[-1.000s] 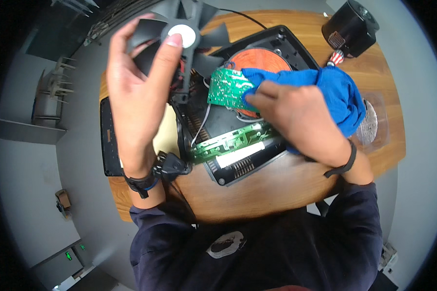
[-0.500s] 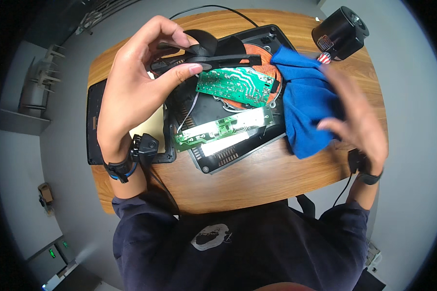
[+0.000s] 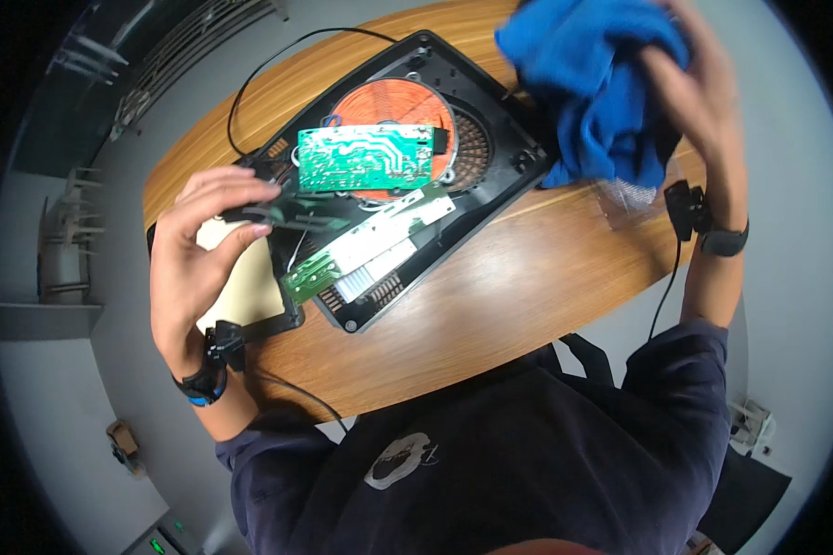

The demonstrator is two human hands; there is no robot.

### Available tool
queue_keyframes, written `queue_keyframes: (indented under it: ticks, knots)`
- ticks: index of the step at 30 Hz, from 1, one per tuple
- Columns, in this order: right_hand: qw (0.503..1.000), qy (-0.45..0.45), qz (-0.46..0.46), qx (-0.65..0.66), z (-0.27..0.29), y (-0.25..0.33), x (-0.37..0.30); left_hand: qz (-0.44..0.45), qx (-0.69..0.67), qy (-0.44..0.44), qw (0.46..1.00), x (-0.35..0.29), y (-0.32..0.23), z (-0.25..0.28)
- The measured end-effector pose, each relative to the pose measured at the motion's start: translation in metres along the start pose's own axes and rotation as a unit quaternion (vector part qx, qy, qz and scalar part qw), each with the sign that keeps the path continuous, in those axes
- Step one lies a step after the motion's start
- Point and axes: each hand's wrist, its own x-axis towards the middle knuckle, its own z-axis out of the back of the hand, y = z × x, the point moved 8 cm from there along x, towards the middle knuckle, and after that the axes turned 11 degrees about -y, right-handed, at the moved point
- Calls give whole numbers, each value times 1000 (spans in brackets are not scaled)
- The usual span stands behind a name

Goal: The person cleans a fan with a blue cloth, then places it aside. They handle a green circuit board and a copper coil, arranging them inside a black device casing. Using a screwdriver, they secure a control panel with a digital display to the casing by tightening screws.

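My left hand (image 3: pixel 199 240) pinches a black bladed fan (image 3: pixel 287 220) between thumb and fingers, tilted and blurred, over the left side of an open black housing (image 3: pixel 504 148). My right hand (image 3: pixel 699 102) grips a bunched blue cloth (image 3: pixel 592 83) at the far right of the table. Inside the housing lies a round copper coil (image 3: pixel 389 100). A green circuit board (image 3: pixel 366 159) rests across the coil. Nearer to me, a long narrow circuit board (image 3: pixel 370 242) lies slanted over the housing's front edge, with a pale ribbon strip beside it.
A black frame with a cream panel (image 3: pixel 250 282) lies on the left, partly behind my left hand. Clear crinkled plastic (image 3: pixel 625 199) shows below the cloth. A black cable (image 3: pixel 241 102) curves round the back left. The wooden table (image 3: pixel 491 287) has a curved edge.
My right hand has taken hold of the blue cloth and lifted it away to the far right. My left hand has moved left and nearer with the fan. The head view has shifted.
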Motion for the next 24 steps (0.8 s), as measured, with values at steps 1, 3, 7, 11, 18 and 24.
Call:
queue_keyframes:
  ticks: [1,3,7,11,18,24]
  knots:
    - [991,-73,-108,15,10,8,11,-12,14,2,1000,-3,-1,-2]
    - [961,-208,-179,35,42,-8,27,-16,44,3,999,-9,-3,-5]
    - [947,-266,-51,171,83,11,53,-24,78,2,997,-17,-5,-12]
    - [964,-263,-39,-11,127,-96,38,-57,81,26,995,-19,-8,-22]
    - [975,62,-103,-186,58,-255,-24,-125,86,42,988,-23,-7,-34]
    - [951,271,-134,-65,-9,-111,-83,-107,115,39,987,-38,4,-27]
